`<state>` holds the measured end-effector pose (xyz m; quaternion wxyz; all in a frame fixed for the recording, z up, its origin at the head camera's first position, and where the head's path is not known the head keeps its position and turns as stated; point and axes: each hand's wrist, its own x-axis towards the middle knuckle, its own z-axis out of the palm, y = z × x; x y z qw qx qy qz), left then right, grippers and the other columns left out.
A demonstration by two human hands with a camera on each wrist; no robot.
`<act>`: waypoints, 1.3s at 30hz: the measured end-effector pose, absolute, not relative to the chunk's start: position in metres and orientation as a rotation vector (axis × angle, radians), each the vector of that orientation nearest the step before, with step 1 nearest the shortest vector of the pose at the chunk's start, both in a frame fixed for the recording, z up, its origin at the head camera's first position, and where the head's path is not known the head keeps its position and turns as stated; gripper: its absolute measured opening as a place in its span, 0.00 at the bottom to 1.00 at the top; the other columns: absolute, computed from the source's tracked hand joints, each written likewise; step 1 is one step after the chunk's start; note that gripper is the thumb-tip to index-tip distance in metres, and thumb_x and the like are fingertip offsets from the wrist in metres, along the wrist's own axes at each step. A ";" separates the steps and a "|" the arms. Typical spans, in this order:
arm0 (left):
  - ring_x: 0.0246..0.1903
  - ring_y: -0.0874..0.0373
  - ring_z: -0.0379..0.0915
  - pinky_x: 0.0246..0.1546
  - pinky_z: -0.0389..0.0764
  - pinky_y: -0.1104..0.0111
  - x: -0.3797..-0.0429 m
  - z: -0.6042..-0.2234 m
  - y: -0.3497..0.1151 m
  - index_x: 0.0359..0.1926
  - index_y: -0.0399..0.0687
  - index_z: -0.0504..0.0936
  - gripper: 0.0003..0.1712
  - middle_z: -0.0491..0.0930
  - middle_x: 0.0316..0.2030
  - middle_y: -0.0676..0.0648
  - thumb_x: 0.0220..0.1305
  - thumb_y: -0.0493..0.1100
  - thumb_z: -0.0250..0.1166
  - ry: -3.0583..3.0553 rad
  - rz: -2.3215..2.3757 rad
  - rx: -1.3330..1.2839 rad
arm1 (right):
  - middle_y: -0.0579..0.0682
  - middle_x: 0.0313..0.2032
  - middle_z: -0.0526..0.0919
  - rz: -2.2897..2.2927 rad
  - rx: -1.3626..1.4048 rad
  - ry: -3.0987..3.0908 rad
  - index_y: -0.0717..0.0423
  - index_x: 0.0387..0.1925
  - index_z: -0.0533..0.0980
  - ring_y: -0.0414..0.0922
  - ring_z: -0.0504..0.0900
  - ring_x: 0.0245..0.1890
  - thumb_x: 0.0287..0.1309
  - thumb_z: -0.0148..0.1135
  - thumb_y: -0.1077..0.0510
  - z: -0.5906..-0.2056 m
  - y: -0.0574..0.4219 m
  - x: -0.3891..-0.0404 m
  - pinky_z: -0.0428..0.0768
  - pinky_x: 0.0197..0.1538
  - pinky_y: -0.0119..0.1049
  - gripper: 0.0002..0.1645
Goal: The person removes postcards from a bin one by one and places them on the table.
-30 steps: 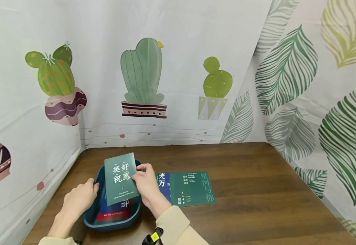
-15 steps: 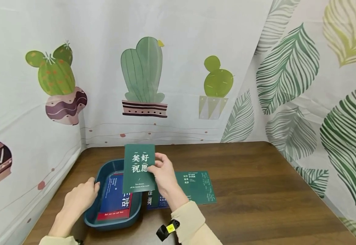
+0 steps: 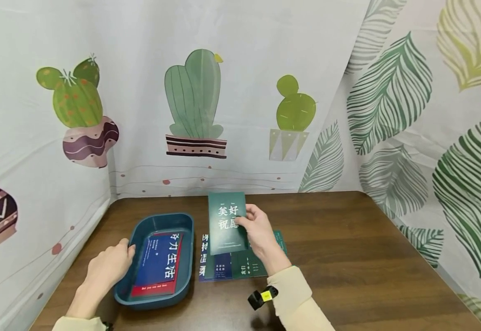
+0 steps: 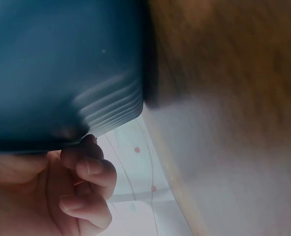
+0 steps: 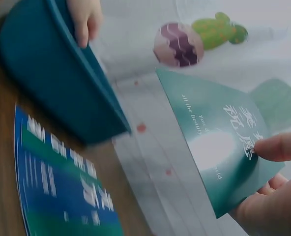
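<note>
While right hand (image 3: pixel 262 232) pinches card (image 3: pixel 227 241) edge, tray (image 3: pixel 191 248) sits apart.

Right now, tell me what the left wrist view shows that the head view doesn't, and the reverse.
Left wrist only: ridges on the tray and the palm side of the left hand.
Head only: the right hand holding a green card, overlapping cards on the table, and a blue card over a red card inside the tray.
Both: the tray, the left hand at its rim, the table and the patterned cloth.
</note>
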<state>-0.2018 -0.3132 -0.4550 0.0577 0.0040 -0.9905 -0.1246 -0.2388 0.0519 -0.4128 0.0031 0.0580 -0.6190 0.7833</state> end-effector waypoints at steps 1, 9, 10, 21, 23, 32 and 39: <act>0.31 0.28 0.76 0.26 0.73 0.40 -0.202 -0.454 -0.313 0.46 0.31 0.73 0.20 0.78 0.34 0.26 0.72 0.48 0.50 -3.003 -0.378 0.012 | 0.55 0.37 0.81 2.444 0.173 -1.952 0.69 0.49 0.72 0.42 0.80 0.33 0.56 0.59 0.73 -0.415 0.058 -0.240 0.77 0.34 0.34 0.17; 0.32 0.26 0.75 0.27 0.73 0.39 -0.202 -0.455 -0.311 0.48 0.30 0.72 0.21 0.78 0.36 0.24 0.73 0.48 0.50 -2.997 -0.369 0.028 | 0.56 0.35 0.82 2.300 0.018 -2.065 0.68 0.48 0.74 0.44 0.83 0.27 0.55 0.61 0.71 -0.429 0.108 -0.246 0.79 0.29 0.35 0.17; 0.32 0.26 0.75 0.28 0.73 0.39 -0.202 -0.455 -0.310 0.48 0.30 0.72 0.22 0.78 0.36 0.24 0.73 0.48 0.50 -3.001 -0.374 0.027 | 0.57 0.36 0.82 2.273 -0.016 -2.090 0.67 0.48 0.74 0.44 0.83 0.28 0.56 0.60 0.71 -0.430 0.115 -0.247 0.80 0.29 0.35 0.17; 0.32 0.27 0.75 0.28 0.73 0.39 -0.203 -0.455 -0.311 0.49 0.30 0.72 0.22 0.78 0.36 0.24 0.73 0.48 0.50 -3.012 -0.373 0.035 | 0.61 0.39 0.81 2.158 -0.202 -2.291 0.66 0.54 0.70 0.46 0.84 0.28 0.59 0.58 0.69 -0.449 0.166 -0.252 0.82 0.29 0.38 0.20; 0.32 0.27 0.75 0.28 0.73 0.39 -0.203 -0.455 -0.311 0.48 0.30 0.72 0.21 0.78 0.36 0.24 0.72 0.48 0.50 -3.009 -0.373 0.033 | 0.61 0.39 0.81 2.178 -0.222 -2.305 0.66 0.54 0.68 0.47 0.85 0.27 0.60 0.58 0.69 -0.452 0.170 -0.251 0.83 0.29 0.40 0.21; 0.31 0.27 0.76 0.26 0.73 0.40 -0.204 -0.453 -0.311 0.48 0.30 0.72 0.22 0.78 0.35 0.25 0.73 0.48 0.50 -3.002 -0.378 0.012 | 0.61 0.36 0.81 2.112 -0.240 -2.452 0.66 0.52 0.67 0.49 0.85 0.26 0.60 0.58 0.69 -0.467 0.175 -0.248 0.83 0.28 0.43 0.19; 0.33 0.27 0.76 0.28 0.73 0.39 -0.203 -0.454 -0.312 0.48 0.30 0.72 0.21 0.78 0.36 0.25 0.72 0.48 0.50 -3.004 -0.380 0.022 | 0.61 0.36 0.80 2.006 -0.231 -2.542 0.66 0.52 0.67 0.48 0.84 0.25 0.60 0.60 0.69 -0.476 0.174 -0.251 0.82 0.27 0.42 0.19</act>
